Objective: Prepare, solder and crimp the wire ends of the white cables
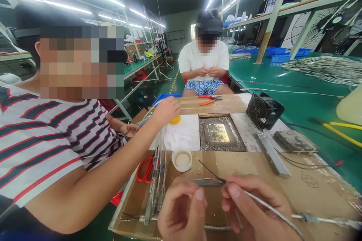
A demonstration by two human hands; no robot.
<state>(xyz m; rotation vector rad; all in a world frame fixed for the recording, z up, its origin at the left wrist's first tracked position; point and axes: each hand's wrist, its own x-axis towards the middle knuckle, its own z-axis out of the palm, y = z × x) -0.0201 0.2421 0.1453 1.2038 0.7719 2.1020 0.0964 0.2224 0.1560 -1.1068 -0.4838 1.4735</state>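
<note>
My right hand [254,201] pinches a grey cable [273,207] near its stripped end, between thumb and forefinger. From that end a thin black wire [209,168] sticks out toward the upper left. Thin red and white wires [206,179] and a flat grey strip [210,183] run from the same place to my left hand [183,207]. The left thumb and forefinger are closed around their far ends, which the fingers hide. Whether the grey strip is part of the cable I cannot tell. Both hands are above the cardboard [237,163] on the worktable.
A solder pot [216,132] sits beyond my hands, with a black fan [264,111] and metal bar [273,154] to its right. A white cup [181,160], red-handled scissors [145,169] and several cables lie left. A co-worker's arm [113,165] reaches across; another person [203,56] sits opposite.
</note>
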